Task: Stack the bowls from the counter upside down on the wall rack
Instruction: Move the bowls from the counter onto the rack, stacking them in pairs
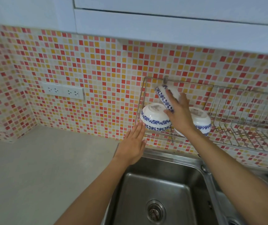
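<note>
Two white bowls with blue flower bands stand upside down on the wire wall rack (237, 93): the left bowl (154, 118) at the rack's left end and the right bowl (201, 120) behind my right wrist. My right hand (179, 112) grips a third, matching bowl (165, 96) by its rim. It is tilted on edge above the gap between the other two. My left hand (134, 145) is flat with fingers straight, fingertips beside the left bowl's lower left rim; contact is unclear.
A steel sink (159, 192) with a drain lies below the rack. Grey counter (40, 168) stretches to the left. A double socket plate (63, 91) is on the tiled wall. White cabinets hang overhead. The rack's right part has bare wire slots.
</note>
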Demonstrator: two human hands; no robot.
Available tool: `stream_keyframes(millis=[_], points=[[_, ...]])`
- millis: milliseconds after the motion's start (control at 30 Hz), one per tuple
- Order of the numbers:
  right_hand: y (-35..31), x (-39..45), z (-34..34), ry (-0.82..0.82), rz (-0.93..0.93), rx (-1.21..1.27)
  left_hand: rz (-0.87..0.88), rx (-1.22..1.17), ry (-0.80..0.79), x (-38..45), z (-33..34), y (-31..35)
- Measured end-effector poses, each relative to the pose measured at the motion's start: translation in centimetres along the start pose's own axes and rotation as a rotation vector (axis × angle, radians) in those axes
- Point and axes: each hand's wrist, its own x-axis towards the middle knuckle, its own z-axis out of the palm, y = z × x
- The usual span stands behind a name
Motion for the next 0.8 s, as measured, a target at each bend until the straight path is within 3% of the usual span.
stream_keyframes(millis=[167, 433, 800], points=[[0.1, -0.4, 2.1, -0.159, -0.134, -0.254, -0.012, 0.004, -0.005, 0.1, 0.0, 0.0], [1.5, -0.2, 2.2, -0.305, -0.243, -0.304, -0.007, -0.012, 0.018, 0.1, 0.4, 0.0], [1.1, -1.3, 1.8, -0.34, -0.251, -0.33, -0.024, 0.022, 0.031, -0.1, 0.1, 0.7]])
